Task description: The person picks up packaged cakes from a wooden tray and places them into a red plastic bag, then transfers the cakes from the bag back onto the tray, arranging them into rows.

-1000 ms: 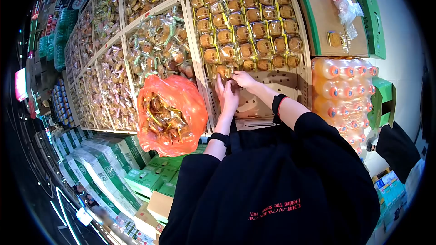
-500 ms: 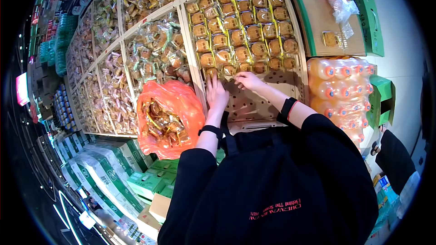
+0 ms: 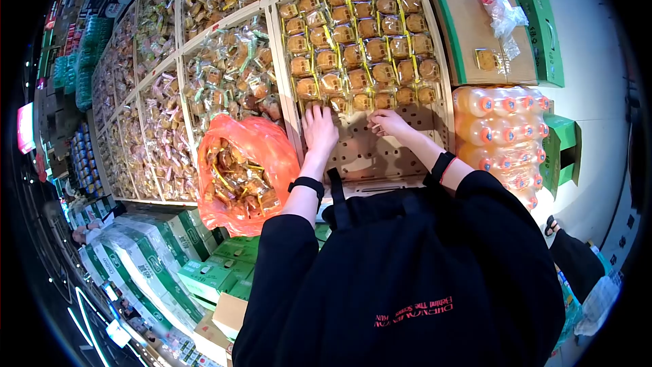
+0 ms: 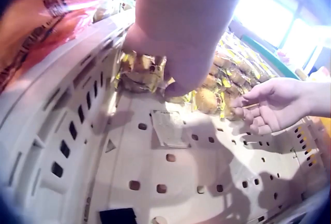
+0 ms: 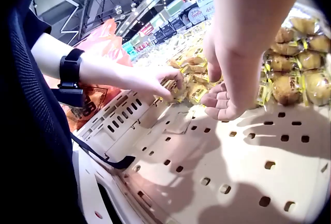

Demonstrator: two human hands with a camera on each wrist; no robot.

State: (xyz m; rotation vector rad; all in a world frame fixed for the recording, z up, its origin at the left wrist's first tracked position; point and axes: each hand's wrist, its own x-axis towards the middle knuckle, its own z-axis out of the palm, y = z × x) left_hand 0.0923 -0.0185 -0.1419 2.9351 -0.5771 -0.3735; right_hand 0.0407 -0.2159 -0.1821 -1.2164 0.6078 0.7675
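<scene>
My left hand is at the near left end of the wrapped cakes in a cream plastic crate. Its fingers and thumb are round a wrapped cake beside the crate's left wall; the palm hides part of it. To its right, my right hand hovers just off the front row, fingers loosely curled and nothing between them. Rows of small round cakes in clear wrappers with yellow strips fill the far part of the crate. A flat paper slip lies on the perforated crate floor.
An orange plastic bag of wrapped cakes stands left of the crate. More crates of wrapped snacks adjoin on the left. Shrink-wrapped orange drink bottles stand on the right, below a cardboard box bearing a crumpled plastic bag.
Both hands were together at one wrapped cake a second ago. My left hand has since moved left to the corner cake, while my right hand has drawn away to the right.
</scene>
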